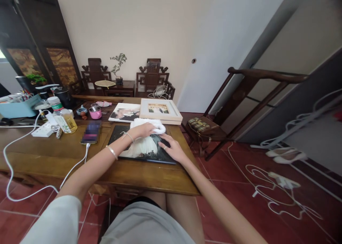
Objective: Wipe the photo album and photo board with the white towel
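Observation:
A dark photo panel (pixel 162 154) with a pale figure printed on it lies flat near the front edge of the wooden table. My left hand (pixel 146 130) is closed on a folded white cloth (pixel 159 126), pressed down at the panel's far side. Fingers spread, my right hand (pixel 172 149) rests flat on the panel's right part and wears a ring. Just beyond the cloth are a framed picture (pixel 175 112) with a thick pale frame and a white-edged photo panel (pixel 121 113), partly blurred out.
On the wooden table (pixel 149 178), left of the panel, lie a phone (pixel 91 133) with a charging cable, a bottle (pixel 64 117), a pink cup (pixel 95 112), a power strip (pixel 44 128) and a blue box (pixel 20 107). A wooden chair (pixel 240 91) stands to the right; cables (pixel 278 190) trail over the floor.

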Demonstrator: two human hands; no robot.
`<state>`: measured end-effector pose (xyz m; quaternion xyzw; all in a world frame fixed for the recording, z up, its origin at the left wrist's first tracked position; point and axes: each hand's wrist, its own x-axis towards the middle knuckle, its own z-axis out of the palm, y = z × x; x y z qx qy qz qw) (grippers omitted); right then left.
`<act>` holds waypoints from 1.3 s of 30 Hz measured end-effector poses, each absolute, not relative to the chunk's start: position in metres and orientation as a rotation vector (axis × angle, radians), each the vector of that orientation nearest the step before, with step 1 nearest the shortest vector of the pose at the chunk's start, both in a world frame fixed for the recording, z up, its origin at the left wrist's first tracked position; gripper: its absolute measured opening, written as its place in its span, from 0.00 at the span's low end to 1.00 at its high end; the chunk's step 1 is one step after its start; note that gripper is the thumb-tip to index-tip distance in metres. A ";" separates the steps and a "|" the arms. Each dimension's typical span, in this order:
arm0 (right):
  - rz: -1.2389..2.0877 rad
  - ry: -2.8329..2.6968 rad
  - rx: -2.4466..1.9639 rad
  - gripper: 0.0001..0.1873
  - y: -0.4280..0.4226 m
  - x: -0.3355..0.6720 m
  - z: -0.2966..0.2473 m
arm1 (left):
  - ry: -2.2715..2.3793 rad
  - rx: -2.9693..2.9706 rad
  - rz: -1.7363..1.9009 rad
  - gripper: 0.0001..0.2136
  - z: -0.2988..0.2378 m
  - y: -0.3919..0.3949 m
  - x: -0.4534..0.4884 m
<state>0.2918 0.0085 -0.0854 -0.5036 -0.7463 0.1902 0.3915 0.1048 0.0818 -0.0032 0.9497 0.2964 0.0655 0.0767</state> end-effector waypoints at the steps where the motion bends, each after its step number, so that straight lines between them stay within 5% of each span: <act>1: 0.490 -1.892 -1.280 0.22 0.008 0.291 -0.085 | 0.907 2.850 0.188 0.10 -0.004 0.080 0.092; 12: 0.513 -1.829 -1.264 0.21 0.013 0.291 -0.088 | 1.240 2.881 0.201 0.15 -0.022 0.033 -0.040; 27: 0.499 -1.849 -1.276 0.21 0.011 0.291 -0.088 | 0.908 2.868 0.100 0.14 0.000 -0.076 -0.025; 39: 0.484 -1.892 -1.284 0.22 0.008 0.292 -0.088 | 1.179 2.773 0.328 0.13 -0.026 0.041 -0.021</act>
